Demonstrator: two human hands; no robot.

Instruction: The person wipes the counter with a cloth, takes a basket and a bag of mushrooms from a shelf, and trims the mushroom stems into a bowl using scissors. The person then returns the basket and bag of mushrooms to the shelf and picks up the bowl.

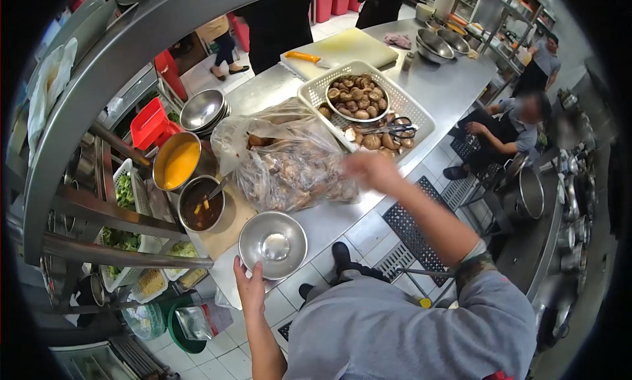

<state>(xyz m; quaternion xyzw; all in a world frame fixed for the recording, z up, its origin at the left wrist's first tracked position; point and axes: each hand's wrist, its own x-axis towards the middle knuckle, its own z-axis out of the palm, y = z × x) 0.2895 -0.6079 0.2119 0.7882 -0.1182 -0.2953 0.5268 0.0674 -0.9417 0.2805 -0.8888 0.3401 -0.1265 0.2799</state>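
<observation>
Beside the plastic bag (293, 172), right hand (374, 172) too blurry for detail.

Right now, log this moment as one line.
left hand: holding metal bowl | right hand: blurred, near plastic bag | scissors: in white basket

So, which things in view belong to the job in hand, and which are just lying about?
Likely in the job:
steel bowl, in the left hand
plastic bag, beside the blurred right hand

Probably just lying about:
orange-handled knife, on the cutting board
scissors, on the mushrooms
pink cloth
</observation>
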